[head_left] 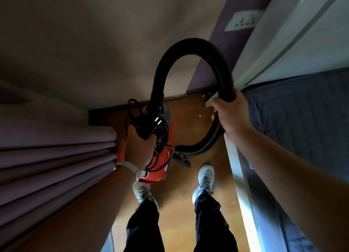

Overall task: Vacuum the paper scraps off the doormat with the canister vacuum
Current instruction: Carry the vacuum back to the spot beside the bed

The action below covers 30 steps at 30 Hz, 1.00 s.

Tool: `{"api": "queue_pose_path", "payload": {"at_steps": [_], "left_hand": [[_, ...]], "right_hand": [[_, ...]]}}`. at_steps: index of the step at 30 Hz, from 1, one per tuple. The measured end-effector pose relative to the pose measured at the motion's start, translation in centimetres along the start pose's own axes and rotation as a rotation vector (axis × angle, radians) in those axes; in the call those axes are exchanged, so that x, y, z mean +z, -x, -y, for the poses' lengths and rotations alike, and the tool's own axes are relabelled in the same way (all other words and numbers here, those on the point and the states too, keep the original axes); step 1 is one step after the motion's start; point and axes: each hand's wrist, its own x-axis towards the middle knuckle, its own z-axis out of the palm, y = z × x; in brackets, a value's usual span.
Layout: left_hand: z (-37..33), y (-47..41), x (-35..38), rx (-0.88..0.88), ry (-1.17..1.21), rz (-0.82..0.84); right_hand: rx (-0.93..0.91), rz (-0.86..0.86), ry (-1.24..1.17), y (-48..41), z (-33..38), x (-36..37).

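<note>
Left grip [140, 146] clamped on the canister vacuum [158, 166], right grip [232, 117] on its hose [192, 46]; paper scraps [208, 103] lie just beyond the right.

A pale, smooth wrist strap [130, 168] circles the left wrist, just behind the left hand [140, 144]. Its band is flat and whitish; whether it carries a watch face cannot be told. Both forearms are bare, and the right one, across from the strap, ends in the right hand [232, 115]. Below the strap, dark navy trousers [145, 227] of loose, slightly creased cloth cover both legs. Under their hems are pale grey-white lace-up trainers [204, 182], one just beneath the strap, the other off to its right, each with criss-crossed laces.
</note>
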Motion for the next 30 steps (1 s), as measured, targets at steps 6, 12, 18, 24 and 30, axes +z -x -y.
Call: {"api": "queue_pose_path", "payload": {"at_steps": [6, 12, 18, 24, 30], "left_hand": [[4.3, -6.8, 6.4, -0.001, -0.005, -0.014], [10.3, -12.3, 13.4, -0.01, -0.087, 0.043], [16.8, -16.9, 20.0, -0.054, -0.124, 0.108], [21.1, -19.7, 25.3, -0.064, -0.098, 0.158], [22.0, -20.5, 27.7, -0.015, -0.126, 0.1]], "right_hand": [[-0.136, 0.035, 0.209, -7.9, -5.5, 2.1], [-0.158, -0.004, 0.307, -14.2, -13.3, 3.0], [-0.191, 0.011, 0.364, -20.8, -19.5, 3.4], [-0.211, 0.007, 0.361, -25.1, -24.4, 4.2], [-0.235, 0.003, 0.382, -27.1, -27.9, 4.8]]}}
